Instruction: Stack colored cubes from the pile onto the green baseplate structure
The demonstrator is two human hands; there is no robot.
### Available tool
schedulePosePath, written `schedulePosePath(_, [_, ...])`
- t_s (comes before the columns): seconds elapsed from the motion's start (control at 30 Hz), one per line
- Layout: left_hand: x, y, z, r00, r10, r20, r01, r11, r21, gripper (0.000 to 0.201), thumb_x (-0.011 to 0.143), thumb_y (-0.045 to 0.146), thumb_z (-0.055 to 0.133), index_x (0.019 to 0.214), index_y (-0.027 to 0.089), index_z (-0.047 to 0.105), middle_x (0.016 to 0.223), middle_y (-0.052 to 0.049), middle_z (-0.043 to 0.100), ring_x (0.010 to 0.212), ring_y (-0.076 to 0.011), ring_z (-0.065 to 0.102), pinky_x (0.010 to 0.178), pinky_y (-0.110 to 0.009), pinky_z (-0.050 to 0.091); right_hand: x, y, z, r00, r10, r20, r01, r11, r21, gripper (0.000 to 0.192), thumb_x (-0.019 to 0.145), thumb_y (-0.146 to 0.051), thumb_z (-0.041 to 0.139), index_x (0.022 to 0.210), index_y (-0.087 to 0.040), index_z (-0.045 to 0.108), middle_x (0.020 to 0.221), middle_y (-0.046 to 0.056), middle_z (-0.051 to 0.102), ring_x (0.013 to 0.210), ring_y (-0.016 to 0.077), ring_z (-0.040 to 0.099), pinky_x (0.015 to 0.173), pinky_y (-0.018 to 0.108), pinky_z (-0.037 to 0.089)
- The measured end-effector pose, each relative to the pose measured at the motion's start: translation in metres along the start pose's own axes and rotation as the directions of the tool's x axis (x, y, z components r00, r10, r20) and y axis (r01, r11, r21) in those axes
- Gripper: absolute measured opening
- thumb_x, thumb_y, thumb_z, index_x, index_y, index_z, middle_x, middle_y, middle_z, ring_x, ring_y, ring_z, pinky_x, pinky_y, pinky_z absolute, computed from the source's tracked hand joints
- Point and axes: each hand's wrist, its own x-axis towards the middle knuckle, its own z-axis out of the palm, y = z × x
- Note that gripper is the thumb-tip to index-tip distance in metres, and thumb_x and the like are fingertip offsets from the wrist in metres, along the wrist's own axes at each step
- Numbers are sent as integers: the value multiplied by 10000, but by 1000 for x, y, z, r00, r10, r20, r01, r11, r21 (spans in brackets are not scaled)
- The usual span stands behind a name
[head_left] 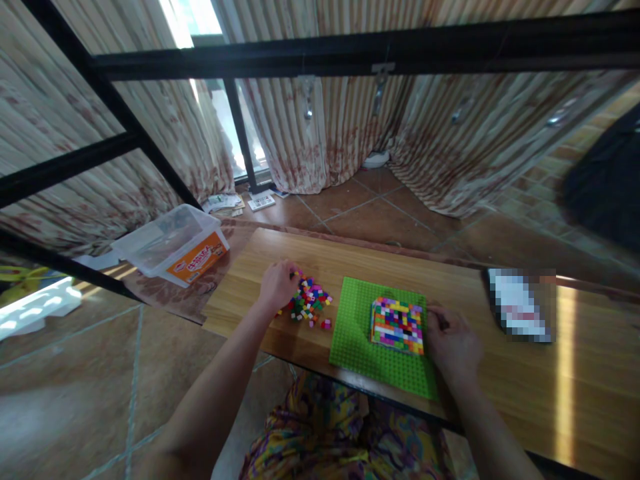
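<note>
Head view: blurred patch (520, 305) over something on table (500, 393).

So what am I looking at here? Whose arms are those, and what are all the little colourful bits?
This picture comes from a camera worn on a person's head, looking down, so the two arms are that person's own. They sit at a wooden table. On it lies a green baseplate with a square block of colourful bricks built on it. The right hand rests against that block's edge. The left hand reaches into a pile of loose bricks; its fingers are curled, and I cannot tell whether they hold one. On the floor behind sits a clear plastic tub with an orange label. The black bars are a metal frame, with curtains beyond it.
</note>
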Motion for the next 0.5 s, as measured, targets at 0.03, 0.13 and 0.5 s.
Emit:
schedulePosePath(0.03, [-2, -1, -1, 1000, 2, -28, -2, 1000, -27, 153, 827, 207, 565, 908, 180, 692, 894, -86, 715, 846, -218, 634, 801, -326, 472, 0, 0, 0, 1000, -5, -1, 5, 1000, 4, 299, 872, -335, 469, 935, -179, 716, 870, 55, 653, 694, 148, 511, 600, 252, 311])
schedulePosePath(0.13, [-12, -1, -5, 990, -45, -131, 12, 971, -240, 186, 816, 185, 567, 958, 185, 687, 893, -69, 709, 852, -203, 627, 817, -323, 467, 0, 0, 0, 1000, -8, -3, 8, 1000, 14, 300, 873, -328, 462, 935, -176, 713, 862, 55, 646, 684, 146, 503, 591, 255, 303])
schedulePosePath(0.5, [-65, 29, -9, 919, -194, 344, 357, 35, -933, 365, 623, 411, 796, 837, 154, 653, 740, -3, 654, 623, -88, 585, 551, -184, 444, 0, 0, 0, 1000, 8, 0, -8, 1000, 24, 301, 865, -347, 476, 934, -182, 719, 856, 58, 650, 704, 157, 517, 597, 255, 306])
